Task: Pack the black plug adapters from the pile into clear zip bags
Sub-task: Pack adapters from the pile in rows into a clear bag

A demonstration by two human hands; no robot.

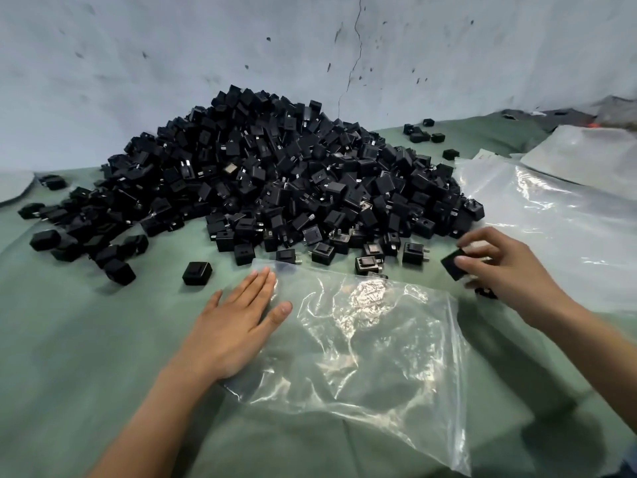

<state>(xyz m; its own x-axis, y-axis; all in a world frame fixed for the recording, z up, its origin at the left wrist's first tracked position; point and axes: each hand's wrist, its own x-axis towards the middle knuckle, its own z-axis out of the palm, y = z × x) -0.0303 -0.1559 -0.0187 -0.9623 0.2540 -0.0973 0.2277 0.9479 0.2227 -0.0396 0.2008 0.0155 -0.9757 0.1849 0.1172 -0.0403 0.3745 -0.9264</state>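
A big pile of black plug adapters [275, 174] lies on the green cloth against the wall. A clear zip bag [372, 350] lies flat and crumpled in front of it. My left hand [234, 326] rests flat, fingers straight, on the bag's left edge. To the right of the bag, my right hand [503, 267] pinches one black plug adapter [453, 265] between thumb and fingers, just above the cloth. Another adapter shows partly under that hand.
Loose adapters lie scattered at the pile's left foot, and a single one [197, 273] sits near my left hand. A stack of clear plastic bags [551, 215] lies at the right. The green cloth [86, 339] covers the surface; a grey wall [172, 63] stands behind.
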